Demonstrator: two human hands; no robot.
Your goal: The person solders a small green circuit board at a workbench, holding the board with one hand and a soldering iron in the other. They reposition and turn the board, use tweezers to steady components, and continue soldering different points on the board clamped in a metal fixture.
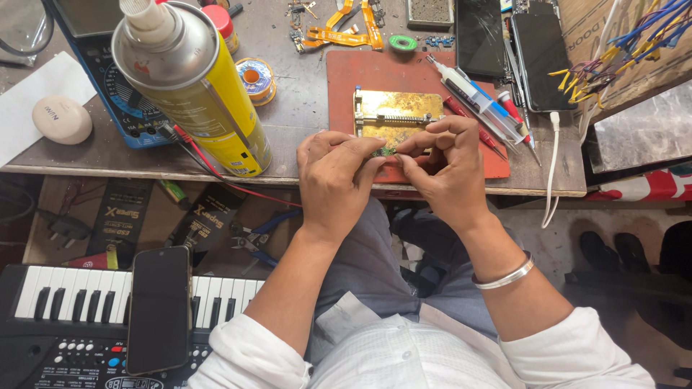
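Left hand (333,173): I see its fingers pinched narrow on the near-left end of the small green circuit board (388,151).
Right hand (445,164): its fingers pinch the board's right end.
Board position: held just above the counter (108,155) edge, before the orange mat (346,79).
Handling: I judge it light, stiff, fragile; grip edges only.
Axis: apparently left-right; mostly hidden.
Beyond: brass holder (398,109), syringe (472,90).
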